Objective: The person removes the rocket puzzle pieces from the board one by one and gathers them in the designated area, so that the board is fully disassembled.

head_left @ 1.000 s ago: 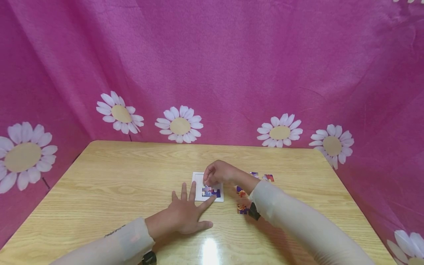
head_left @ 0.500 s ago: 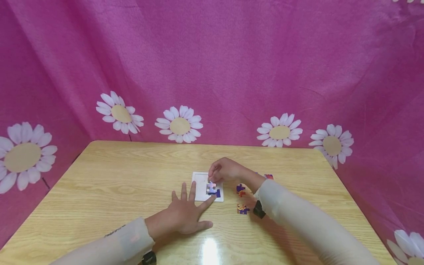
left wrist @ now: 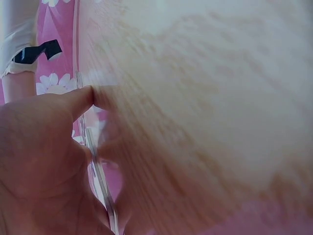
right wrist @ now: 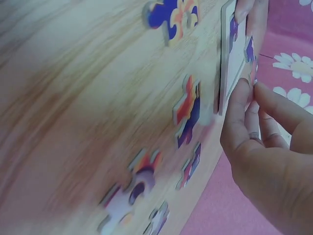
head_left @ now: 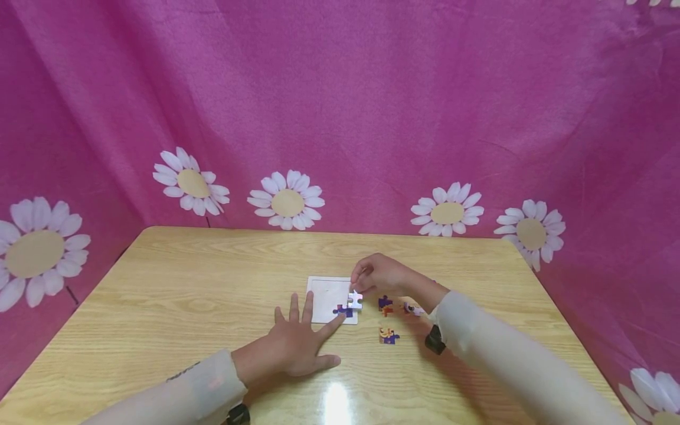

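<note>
My right hand (head_left: pixel 379 274) pinches a pale pink-and-purple jigsaw piece (head_left: pixel 355 300) between thumb and fingertips, at the right edge of the white puzzle tray (head_left: pixel 325 296). In the right wrist view the pinched piece stands tilted on edge beside the tray. A dark purple jigsaw piece (head_left: pixel 344 311) lies in the tray's lower right corner. My left hand (head_left: pixel 298 342) lies with fingers spread, one fingertip on the tray's left rim and the index fingertip at the purple piece. The left wrist view shows this hand from close by, its thumb (left wrist: pixel 80 100) stretched along the tabletop.
Several loose pieces lie right of the tray: a yellow-and-purple piece (head_left: pixel 389 336), an orange-and-purple piece (head_left: pixel 385 305) and a whitish piece (head_left: pixel 411 309) among them. More loose pieces (right wrist: pixel 157 220) show in the right wrist view. The wooden table (head_left: pixel 212 277) meets a pink flowered curtain (head_left: pixel 340 118) behind.
My right hand has lifted the pale piece from the tray's lower middle and carried it rightward to the tray's edge. The purple piece stays in the corner. My left hand has kept its place.
</note>
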### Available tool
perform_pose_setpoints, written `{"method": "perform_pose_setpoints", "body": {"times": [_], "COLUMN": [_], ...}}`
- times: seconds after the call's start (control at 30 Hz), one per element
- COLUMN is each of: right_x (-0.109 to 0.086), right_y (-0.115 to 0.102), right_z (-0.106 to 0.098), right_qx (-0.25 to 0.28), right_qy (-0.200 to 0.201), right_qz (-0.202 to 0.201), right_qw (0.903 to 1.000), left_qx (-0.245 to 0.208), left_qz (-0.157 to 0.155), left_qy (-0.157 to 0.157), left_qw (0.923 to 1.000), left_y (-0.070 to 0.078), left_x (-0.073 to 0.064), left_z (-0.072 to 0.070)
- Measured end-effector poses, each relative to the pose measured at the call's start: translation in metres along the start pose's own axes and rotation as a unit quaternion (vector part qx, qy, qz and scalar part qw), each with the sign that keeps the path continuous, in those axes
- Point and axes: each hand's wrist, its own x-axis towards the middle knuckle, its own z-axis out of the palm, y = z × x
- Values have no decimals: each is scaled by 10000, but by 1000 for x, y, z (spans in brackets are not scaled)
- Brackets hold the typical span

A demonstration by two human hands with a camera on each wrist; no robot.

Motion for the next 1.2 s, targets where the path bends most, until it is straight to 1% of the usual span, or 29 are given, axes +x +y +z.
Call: {"method": "perform_pose_setpoints", "body": {"times": [0.23,0.37,0.5,0.73,0.83,1.0,1.2], "right_x": [-16,-27,-37,-57,-64,-77,-91], "right_y": [6,9,13,24,29,37,46], "right_z": [-9,-14,-20,-31,-34,-39,-44], "right_qx": [147,263,265,144,143,-90,-54], "right_qy": [-114,-90,-57,-24,-55,-4,-58], "right_qz": [-120,-88,-70,-154,-91,-26,-103], "right_qw": [9998,9996,9996,9998,9998,10000,9999], "left_qx": [8,9,-7,-19,-9,-2,5], "left_qz": [-34,-28,-13,1,-23,-28,-48], "left_qy": [-9,37,84,145,129,99,29], "left_qw": [10000,10000,10000,9999,9999,9999,10000], "left_y": [1,2,2,2,2,2,2], "left_x": [-1,-1,-3,-4,-4,-4,-2], "left_z": [0,-1,-1,-1,-1,-1,-1]}}
